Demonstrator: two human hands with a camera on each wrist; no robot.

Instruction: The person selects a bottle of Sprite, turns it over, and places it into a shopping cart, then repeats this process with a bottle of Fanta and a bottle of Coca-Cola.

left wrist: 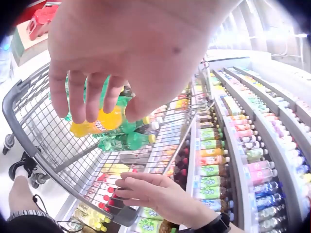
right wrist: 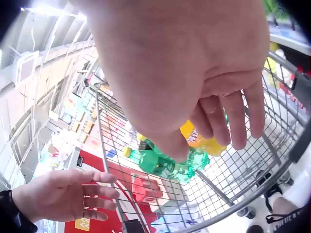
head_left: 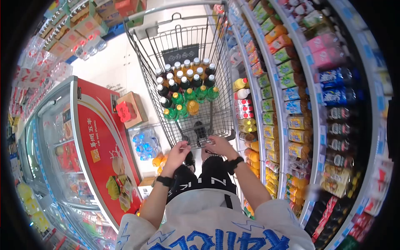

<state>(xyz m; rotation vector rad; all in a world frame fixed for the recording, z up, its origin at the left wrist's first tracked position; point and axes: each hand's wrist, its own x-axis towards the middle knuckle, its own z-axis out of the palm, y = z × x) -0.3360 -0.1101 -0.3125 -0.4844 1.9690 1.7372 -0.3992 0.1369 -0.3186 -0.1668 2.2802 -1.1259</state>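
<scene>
A wire shopping cart [head_left: 223,114] stands in front of the person, holding rows of dark bottles with white caps [head_left: 185,81], several green soda bottles [head_left: 201,95] and one orange soda bottle [head_left: 192,108]. The left hand [head_left: 179,154] hovers by the near end of the cart with loosely bent fingers and nothing in it. Across from it, the right hand [head_left: 221,147] is likewise empty, its fingers pointing inward near the cart's near edge. Both wrist views show relaxed, spread fingers, with the green bottles [left wrist: 131,141] beyond them in the cart.
Drink shelves [head_left: 287,104] run along the right side, close to the cart. A red-sided freezer [head_left: 98,146] stands at left. Beside it on the floor are a box with a red pack [head_left: 126,111], wrapped blue-capped water bottles [head_left: 146,143] and orange bottles [head_left: 158,161].
</scene>
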